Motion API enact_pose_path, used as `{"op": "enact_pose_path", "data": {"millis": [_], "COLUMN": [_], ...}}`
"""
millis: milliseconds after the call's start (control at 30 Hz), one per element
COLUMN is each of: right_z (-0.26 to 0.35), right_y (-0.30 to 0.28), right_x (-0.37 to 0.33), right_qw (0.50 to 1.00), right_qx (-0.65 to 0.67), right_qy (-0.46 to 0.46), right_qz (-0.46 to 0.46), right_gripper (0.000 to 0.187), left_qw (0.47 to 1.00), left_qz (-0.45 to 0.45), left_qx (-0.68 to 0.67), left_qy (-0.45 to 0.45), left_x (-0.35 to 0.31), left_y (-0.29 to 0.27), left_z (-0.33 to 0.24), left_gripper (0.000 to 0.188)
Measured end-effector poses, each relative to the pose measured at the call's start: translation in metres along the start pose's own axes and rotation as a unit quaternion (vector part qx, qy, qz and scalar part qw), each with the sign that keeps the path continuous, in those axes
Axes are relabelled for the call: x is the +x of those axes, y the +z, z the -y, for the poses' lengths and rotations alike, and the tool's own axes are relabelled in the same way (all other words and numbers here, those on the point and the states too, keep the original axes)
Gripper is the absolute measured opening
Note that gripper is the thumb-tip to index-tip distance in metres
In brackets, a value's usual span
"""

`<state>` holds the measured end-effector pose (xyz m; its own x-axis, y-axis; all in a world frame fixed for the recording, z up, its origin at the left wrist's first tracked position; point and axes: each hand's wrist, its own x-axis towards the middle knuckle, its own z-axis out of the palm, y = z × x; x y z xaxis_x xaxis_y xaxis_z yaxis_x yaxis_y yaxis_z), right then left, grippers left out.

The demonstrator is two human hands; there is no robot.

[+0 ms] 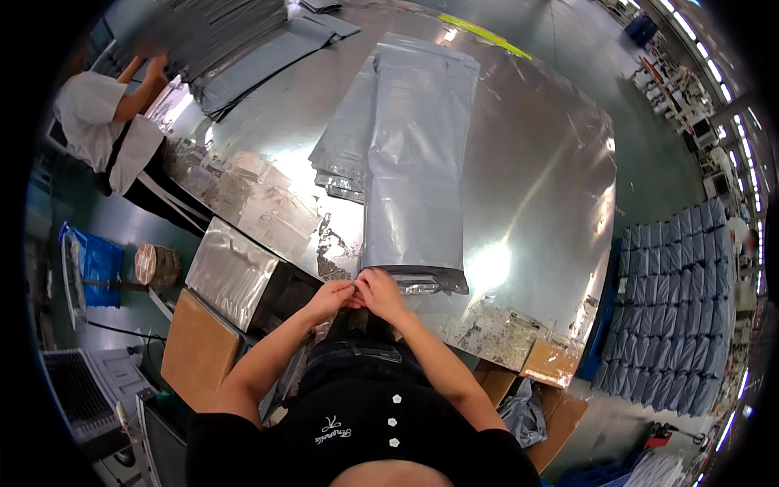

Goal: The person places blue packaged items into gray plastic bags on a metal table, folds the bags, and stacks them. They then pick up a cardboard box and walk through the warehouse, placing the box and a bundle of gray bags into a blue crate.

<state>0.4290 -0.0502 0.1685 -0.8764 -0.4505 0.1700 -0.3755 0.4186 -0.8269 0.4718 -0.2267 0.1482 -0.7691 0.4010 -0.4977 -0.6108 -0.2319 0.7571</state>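
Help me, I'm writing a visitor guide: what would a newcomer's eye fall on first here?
First, the long, glossy grey plastic bag lying lengthwise around the middle of the shiny metal tabletop. At its near left corner, the bare left hand and right hand meet. Then, right of the table, the big block of bundled grey plastic packages.

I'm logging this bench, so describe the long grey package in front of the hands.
The long grey package looks like smooth, slightly glossy plastic, lightly creased, with a dark edge at its near end. It lies flat on the metal table, pointing away from the person and overlapping grey bags on its left. The left hand and right hand meet by its near left corner; any grip is unclear.
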Motion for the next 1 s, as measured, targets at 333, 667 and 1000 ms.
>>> {"op": "enact_pose_path", "data": {"millis": [333,667,1000], "right_z": [-0.005,0.0,-0.002], "right_y": [0.018,0.014,0.007], "right_x": [-0.001,-0.001,-0.013], "right_qw": [0.993,0.983,0.995], "right_qx": [0.102,0.133,0.071], "right_qy": [0.054,0.12,0.06], "right_qz": [0.023,0.03,-0.041], "right_gripper": [0.016,0.017,0.012], "left_qw": [0.991,0.967,0.986], "left_qz": [-0.067,-0.189,-0.132], "left_qx": [0.114,0.133,0.05], "left_qy": [0.014,0.102,0.089], "left_x": [-0.006,-0.004,-0.001], "left_y": [-0.002,0.008,0.012], "left_z": [0.017,0.019,0.014], "left_gripper": [0.027,0.017,0.019]}}
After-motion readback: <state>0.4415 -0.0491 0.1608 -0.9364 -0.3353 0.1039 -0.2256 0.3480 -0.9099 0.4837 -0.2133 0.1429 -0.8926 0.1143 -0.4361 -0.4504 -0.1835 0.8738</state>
